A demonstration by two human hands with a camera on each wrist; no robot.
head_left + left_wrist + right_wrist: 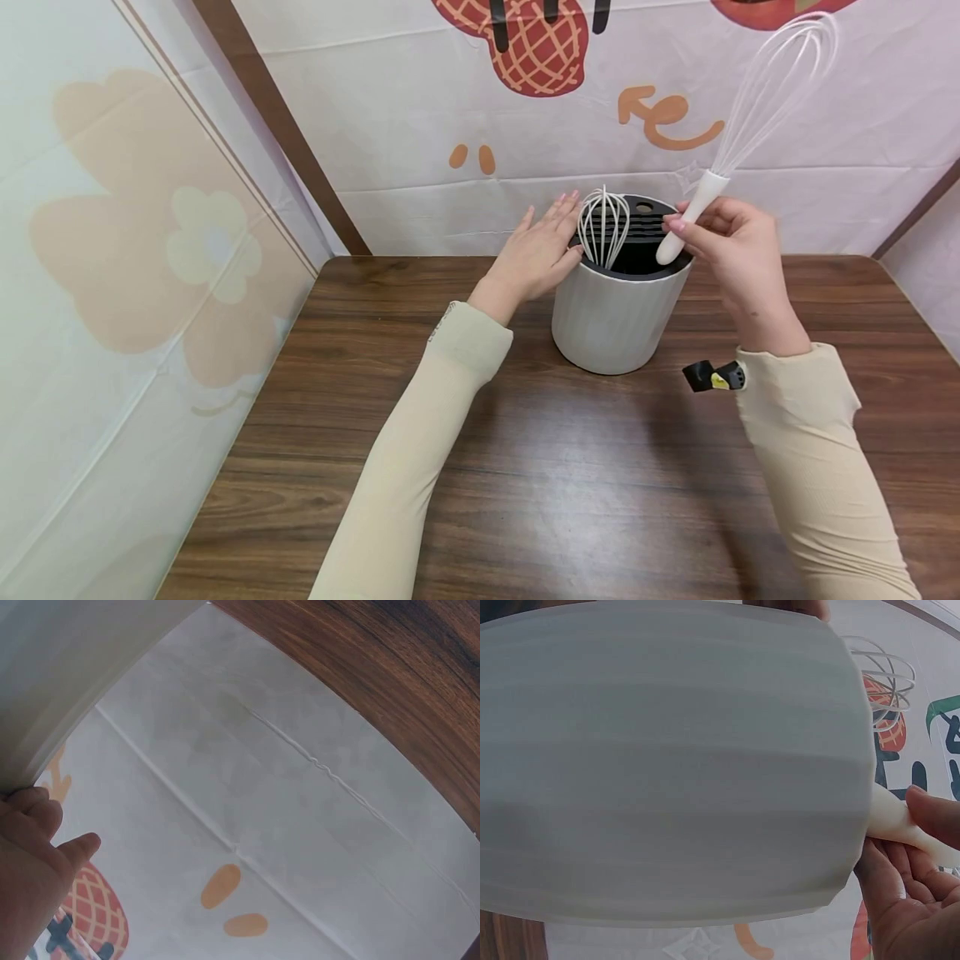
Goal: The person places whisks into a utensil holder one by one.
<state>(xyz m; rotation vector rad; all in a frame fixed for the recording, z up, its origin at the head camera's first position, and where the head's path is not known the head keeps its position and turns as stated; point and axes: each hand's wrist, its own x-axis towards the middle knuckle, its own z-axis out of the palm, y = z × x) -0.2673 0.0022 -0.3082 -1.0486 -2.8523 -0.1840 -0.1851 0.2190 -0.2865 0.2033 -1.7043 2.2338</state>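
A white ribbed utensil holder (611, 325) with a black slotted insert (641, 221) stands upright on the table. My left hand (534, 254) rests against its left rim with the fingers extended. Inside the holder, on the left, is a smaller whisk (603, 225), its wire head sticking up above the rim. My right hand (738, 246) pinches the white handle of a larger whisk (701, 200) between thumb and fingers. This whisk tilts up to the right, with the handle's end over the holder's opening. In the right wrist view, the holder's wall (675, 765) hides part of the handle (891, 814).
The holder stands on a dark wood-grain table (555, 492), near its back edge. Behind it hangs a white printed cloth (390, 108). Another cloth with a large flower print (150, 233) covers the left side. A black strap (712, 377) sits at the right wrist.
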